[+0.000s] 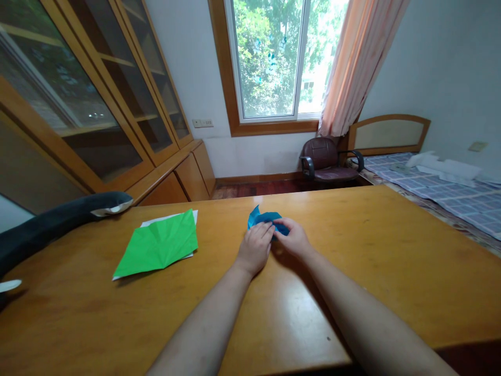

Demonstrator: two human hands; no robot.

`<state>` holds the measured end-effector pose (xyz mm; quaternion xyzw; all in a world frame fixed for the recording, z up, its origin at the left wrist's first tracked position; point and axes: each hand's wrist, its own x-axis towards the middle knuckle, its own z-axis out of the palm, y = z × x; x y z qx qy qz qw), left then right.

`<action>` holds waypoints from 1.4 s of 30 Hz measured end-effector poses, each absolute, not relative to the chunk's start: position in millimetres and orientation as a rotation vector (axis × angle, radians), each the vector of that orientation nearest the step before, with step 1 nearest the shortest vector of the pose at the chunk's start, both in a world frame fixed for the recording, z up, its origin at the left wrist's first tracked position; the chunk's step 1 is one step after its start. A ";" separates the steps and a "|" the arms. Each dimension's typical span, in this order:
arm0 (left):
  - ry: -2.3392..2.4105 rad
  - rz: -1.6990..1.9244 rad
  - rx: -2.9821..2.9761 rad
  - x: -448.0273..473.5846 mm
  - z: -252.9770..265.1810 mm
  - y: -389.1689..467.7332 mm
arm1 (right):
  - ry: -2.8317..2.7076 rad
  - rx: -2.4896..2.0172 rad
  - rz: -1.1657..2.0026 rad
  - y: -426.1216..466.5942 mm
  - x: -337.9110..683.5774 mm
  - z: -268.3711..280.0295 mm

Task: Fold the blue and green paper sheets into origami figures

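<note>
In over the near edge of the wooden desk [391, 271], two bare forearms, converging toward the middle of the far edge. Over the near left part of a folded blue sheet of paper [271, 215], the left hand [256, 249], palm down, fingers close together; thumb out of sight, so impossible to tell about any pinch there. At the paper's right end, the right hand [294, 239], pinching it between thumb and fingers, very near the left fingertips. Blue paper on the desk, about midway along the far edge and nearer to it than to the near edge, with one pointed corner standing up at left.

For a clean crease, probably best to anchor with the left fingers, align the layers with the right, then press outward against the flat desktop. Go gently around the raised corner: likely to crumple under a stray knuckle.

Toward the left edge, well apart from both hands, a creased green sheet of paper [160, 243] with white showing at its margins. Along that edge, a dark plush toy [58, 219]. Beyond the far edge, a glass-fronted cabinet, a maroon armchair [320, 152], a bed [469, 209] and a window [266, 68].
</note>
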<state>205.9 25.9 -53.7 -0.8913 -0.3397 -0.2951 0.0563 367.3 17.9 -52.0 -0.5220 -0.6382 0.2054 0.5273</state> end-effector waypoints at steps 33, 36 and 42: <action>-1.171 -0.828 -2.734 207.9 -51.5 22.1 | -1.524 -1.138 0.630 18.0 367.2 -60.9; -1.135 -0.841 -2.790 207.9 -50.0 21.3 | -1.519 -1.159 0.602 17.0 366.7 -59.1; -1.109 -0.881 -2.833 206.2 -50.5 23.1 | -1.468 -1.235 0.558 16.8 367.2 -57.3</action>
